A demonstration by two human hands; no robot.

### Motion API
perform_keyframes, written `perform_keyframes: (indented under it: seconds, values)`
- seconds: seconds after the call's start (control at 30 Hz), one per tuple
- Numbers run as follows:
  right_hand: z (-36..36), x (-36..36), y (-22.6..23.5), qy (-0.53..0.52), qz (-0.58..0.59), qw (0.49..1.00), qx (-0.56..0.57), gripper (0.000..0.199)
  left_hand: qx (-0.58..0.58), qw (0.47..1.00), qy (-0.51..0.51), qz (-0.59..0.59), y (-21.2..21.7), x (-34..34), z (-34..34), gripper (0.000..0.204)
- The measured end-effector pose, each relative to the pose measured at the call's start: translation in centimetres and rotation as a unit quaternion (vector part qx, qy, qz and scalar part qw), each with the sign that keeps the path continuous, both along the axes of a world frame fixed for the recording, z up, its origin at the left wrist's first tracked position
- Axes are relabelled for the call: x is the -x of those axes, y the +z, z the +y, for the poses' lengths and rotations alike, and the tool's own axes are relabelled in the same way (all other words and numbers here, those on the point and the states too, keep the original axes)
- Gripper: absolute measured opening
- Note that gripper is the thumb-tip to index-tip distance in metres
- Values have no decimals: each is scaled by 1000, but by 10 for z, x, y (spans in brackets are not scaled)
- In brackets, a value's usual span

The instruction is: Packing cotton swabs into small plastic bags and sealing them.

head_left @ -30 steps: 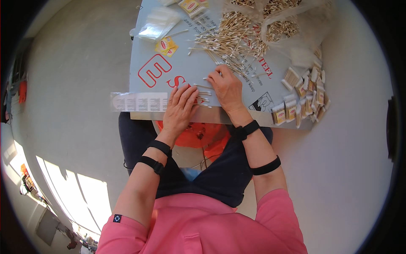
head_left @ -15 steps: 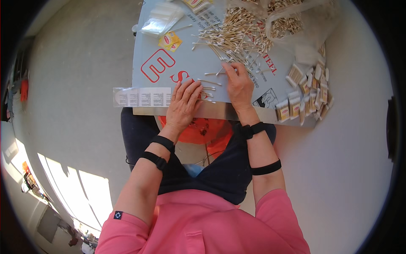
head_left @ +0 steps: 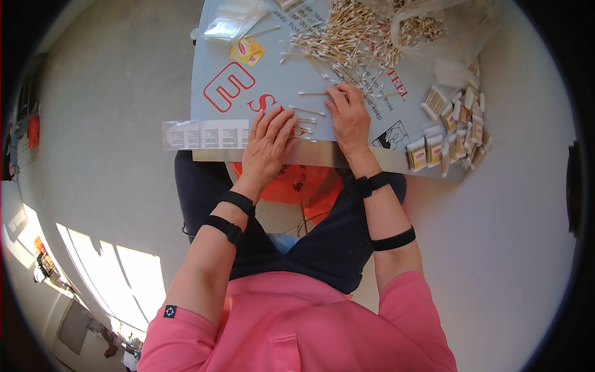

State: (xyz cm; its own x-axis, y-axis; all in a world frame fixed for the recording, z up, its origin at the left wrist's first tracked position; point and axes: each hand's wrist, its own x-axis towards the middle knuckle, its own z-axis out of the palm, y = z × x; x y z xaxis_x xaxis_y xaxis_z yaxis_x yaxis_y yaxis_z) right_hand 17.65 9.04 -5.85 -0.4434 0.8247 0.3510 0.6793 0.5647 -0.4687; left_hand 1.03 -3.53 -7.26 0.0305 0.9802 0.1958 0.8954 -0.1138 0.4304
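Note:
My left hand (head_left: 268,141) lies palm down near the table's front edge, its fingers stretched out flat. From under those fingers several cotton swabs (head_left: 302,121) stick out to the right, roughly side by side. My right hand (head_left: 351,121) is closed in a pinch, with a single cotton swab (head_left: 312,93) pointing left from its fingertips. Just beyond it spreads a large loose heap of cotton swabs (head_left: 338,37). A clear plastic strip with a printed white label (head_left: 217,134) lies left of my left hand.
Small filled packs of cotton swabs (head_left: 455,133) are piled at the table's right edge. Clear plastic sleeves (head_left: 234,22) and yellow cards (head_left: 248,51) lie at the far left. A clear bag (head_left: 458,46) stands far right. Below the table edge is a red bag (head_left: 291,186).
My right hand has drawn a little away from the heap, and a cotton swab now shows at its fingertips. The left hand stays in nearly the same place over its swabs.

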Motion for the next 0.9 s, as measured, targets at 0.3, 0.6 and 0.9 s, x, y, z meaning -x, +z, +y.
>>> perform_keyframes:
  seconds: [0.3,0.6,0.9]
  values:
    - [-18,12,-2,30,108,989,98,24,-7,1000,1,1,-2,2,-1,57]
    - [-30,16,-8,56,98,990,90,15,-18,1000,11,10,-1,-2,0,63]
    - [15,-7,1,-70,-25,996,-49,21,-5,1000,-11,-12,-1,-2,2,64]
